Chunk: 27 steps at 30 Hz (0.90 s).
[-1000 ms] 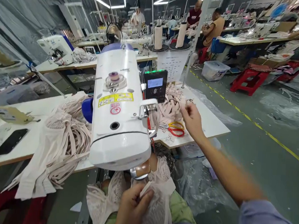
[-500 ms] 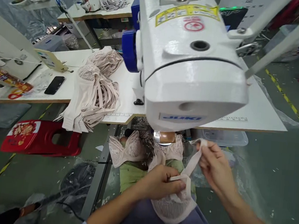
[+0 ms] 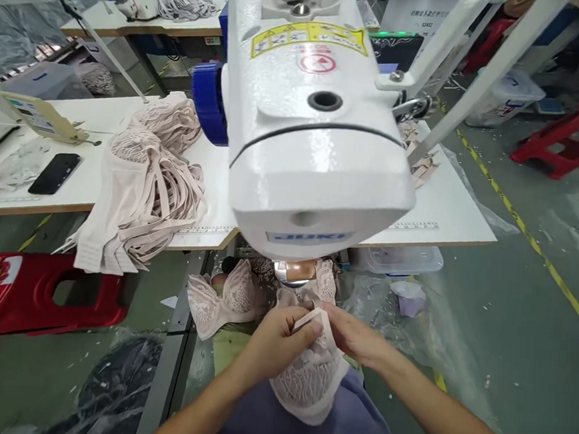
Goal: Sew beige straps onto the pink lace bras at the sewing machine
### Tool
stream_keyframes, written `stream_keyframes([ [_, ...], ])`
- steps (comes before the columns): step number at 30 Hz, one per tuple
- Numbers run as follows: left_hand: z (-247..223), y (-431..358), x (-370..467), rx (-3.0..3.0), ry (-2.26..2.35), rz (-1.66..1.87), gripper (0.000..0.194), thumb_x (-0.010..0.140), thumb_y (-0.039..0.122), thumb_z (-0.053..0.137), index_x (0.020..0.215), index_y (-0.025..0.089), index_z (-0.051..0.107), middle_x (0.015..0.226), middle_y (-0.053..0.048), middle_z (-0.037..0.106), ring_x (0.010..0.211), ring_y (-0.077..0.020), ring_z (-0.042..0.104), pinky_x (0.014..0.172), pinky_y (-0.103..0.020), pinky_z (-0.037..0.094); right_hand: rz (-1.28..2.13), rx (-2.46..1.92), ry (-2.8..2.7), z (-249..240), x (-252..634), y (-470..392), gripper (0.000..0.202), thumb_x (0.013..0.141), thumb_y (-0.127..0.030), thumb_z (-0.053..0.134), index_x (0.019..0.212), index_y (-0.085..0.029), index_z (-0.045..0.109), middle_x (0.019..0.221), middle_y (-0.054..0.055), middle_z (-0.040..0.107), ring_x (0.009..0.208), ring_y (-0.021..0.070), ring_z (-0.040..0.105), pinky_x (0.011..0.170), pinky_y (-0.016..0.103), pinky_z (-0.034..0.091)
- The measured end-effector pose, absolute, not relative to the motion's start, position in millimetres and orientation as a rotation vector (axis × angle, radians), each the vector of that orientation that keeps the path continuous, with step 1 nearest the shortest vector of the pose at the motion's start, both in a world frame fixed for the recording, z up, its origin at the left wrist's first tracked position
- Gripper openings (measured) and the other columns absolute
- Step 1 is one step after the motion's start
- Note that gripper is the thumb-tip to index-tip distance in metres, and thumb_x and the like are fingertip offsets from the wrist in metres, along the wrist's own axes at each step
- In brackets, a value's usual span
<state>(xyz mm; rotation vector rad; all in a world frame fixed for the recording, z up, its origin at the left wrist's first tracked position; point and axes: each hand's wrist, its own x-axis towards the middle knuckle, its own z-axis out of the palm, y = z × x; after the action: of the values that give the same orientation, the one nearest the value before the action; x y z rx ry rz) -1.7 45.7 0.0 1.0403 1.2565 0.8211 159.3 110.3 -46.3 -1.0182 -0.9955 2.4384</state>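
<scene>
A pale pink lace bra cup point(image 3: 306, 382) hangs over the lap, its top edge pinched between the thumb and fingers of my left hand point(image 3: 282, 343). My right hand point(image 3: 353, 330) is closed beside it, its fingertips behind the fabric near the left fingers. What those right fingertips grip is partly hidden. Both hands are just below the metal and brown part point(image 3: 295, 271) under the head of the white sewing machine point(image 3: 318, 172). More lace bra pieces point(image 3: 238, 293) lie at the left of the hands.
A heap of pale pink bras point(image 3: 146, 186) hangs over the edge of the white table point(image 3: 208, 227). A black phone point(image 3: 55, 173) lies left of it. A red stool point(image 3: 87, 295) stands at lower left, a clear plastic bin point(image 3: 401, 258) under the table's right side.
My right hand has moved left and down, close to my left hand; the strap stretched between them no longer shows. The view has turned toward the right.
</scene>
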Motion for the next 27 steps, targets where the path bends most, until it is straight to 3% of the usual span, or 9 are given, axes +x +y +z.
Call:
stream_keyframes([
  [3, 0.9, 45.3, 0.1, 1.065, 1.342, 0.816, 0.034, 0.087, 0.043, 0.052, 0.067, 0.016, 0.058, 0.059, 0.002, 0.05, 0.057, -0.0108, 0.043, 0.054, -0.022, 0.033, 2.439, -1.053, -0.936, -37.5, 155.0, 107.4, 0.043, 0.068, -0.054, 0.08, 0.088, -0.017, 0.072, 0.071, 0.001, 0.066, 0.063, 0.013, 0.057, 0.06, 0.025, 0.046],
  [6, 1.3, 43.5, -3.0, 1.125, 1.456, 0.801, 0.036, 0.086, 0.043, 0.052, 0.064, 0.016, 0.059, 0.058, 0.002, 0.05, 0.057, -0.011, 0.044, 0.053, -0.022, 0.032, 2.13, -1.154, -0.89, -31.4, 162.3, 127.6, 0.041, 0.06, -0.052, 0.086, 0.078, -0.017, 0.074, 0.061, -0.003, 0.06, 0.054, 0.0078, 0.047, 0.054, 0.021, 0.04],
  [8, 2.0, 42.6, -6.0, 1.182, 1.55, 0.8, 0.038, 0.087, 0.043, 0.051, 0.061, 0.016, 0.058, 0.056, 0.003, 0.049, 0.055, -0.0105, 0.042, 0.052, -0.022, 0.03, 2.029, -1.144, -0.908, -26.8, 170.4, 140.1, 0.037, 0.06, -0.051, 0.086, 0.074, -0.019, 0.075, 0.065, -0.002, 0.061, 0.057, 0.0084, 0.048, 0.056, 0.021, 0.042],
  [13, 4.6, 43.8, -10.8, 1.326, 1.615, 0.775, 0.04, 0.091, 0.041, 0.048, 0.059, 0.017, 0.053, 0.053, 0.004, 0.043, 0.052, -0.0093, 0.038, 0.051, -0.023, 0.026, 2.139, -0.909, -1.515, -7.2, 174.2, 139.5, 0.03, 0.079, -0.051, 0.073, 0.083, -0.022, 0.079, 0.111, 0.007, 0.066, 0.096, 0.0197, 0.062, 0.082, 0.03, 0.05],
  [16, 6.8, 45.5, -13.5, 1.343, 1.586, 0.799, 0.043, 0.091, 0.039, 0.049, 0.054, 0.018, 0.042, 0.051, 0.006, 0.031, 0.05, -0.0085, 0.03, 0.048, -0.023, 0.021, 1.891, -0.827, -1.865, 2.1, 163.6, 131.5, 0.031, 0.089, -0.048, 0.062, 0.094, -0.023, 0.078, 0.099, 0.007, 0.069, 0.093, 0.0195, 0.063, 0.082, 0.031, 0.049],
  [18, 6.0, 44.5, -13.7, 1.339, 1.518, 0.878, 0.04, 0.088, 0.039, 0.056, 0.056, 0.018, 0.045, 0.056, 0.005, 0.039, 0.053, -0.0091, 0.036, 0.049, -0.022, 0.026, 1.721, -0.783, -1.94, 5.3, 157.5, 129.3, 0.03, 0.092, -0.047, 0.059, 0.094, -0.024, 0.079, 0.092, 0.006, 0.069, 0.089, 0.0186, 0.064, 0.08, 0.03, 0.049],
  [21, -3.6, 37.0, -7.3, 1.32, 1.439, 1.09, 0.029, 0.089, 0.039, 0.058, 0.07, 0.018, 0.056, 0.079, -0.003, 0.059, 0.068, -0.0132, 0.052, 0.058, -0.022, 0.04, 1.632, -0.703, -1.875, 7.7, 152.6, 130.9, 0.028, 0.094, -0.043, 0.057, 0.094, -0.024, 0.078, 0.093, 0.005, 0.07, 0.086, 0.0169, 0.064, 0.078, 0.028, 0.05],
  [25, -22.4, 25.8, 3.2, 1.386, 1.6, 1.345, 0.013, 0.098, 0.028, 0.047, 0.095, 0.019, 0.057, 0.073, 0.0, 0.062, 0.058, -0.0113, 0.055, 0.053, -0.021, 0.044, 1.691, -0.75, -1.769, 7.8, 150.0, 142.3, 0.03, 0.091, -0.047, 0.061, 0.09, -0.022, 0.077, 0.09, 0.005, 0.07, 0.085, 0.018, 0.064, 0.077, 0.029, 0.05],
  [27, -23.9, 27.0, 0.4, 1.675, 1.662, 1.413, 0.022, 0.096, 0.02, 0.049, 0.117, 0.02, 0.055, 0.08, -0.001, 0.067, 0.061, -0.0125, 0.061, 0.056, -0.022, 0.048, 1.792, -0.829, -1.711, 6.4, 148.9, 153.0, 0.035, 0.088, -0.052, 0.062, 0.09, -0.02, 0.076, 0.084, 0.005, 0.068, 0.076, 0.0164, 0.062, 0.069, 0.028, 0.05],
])
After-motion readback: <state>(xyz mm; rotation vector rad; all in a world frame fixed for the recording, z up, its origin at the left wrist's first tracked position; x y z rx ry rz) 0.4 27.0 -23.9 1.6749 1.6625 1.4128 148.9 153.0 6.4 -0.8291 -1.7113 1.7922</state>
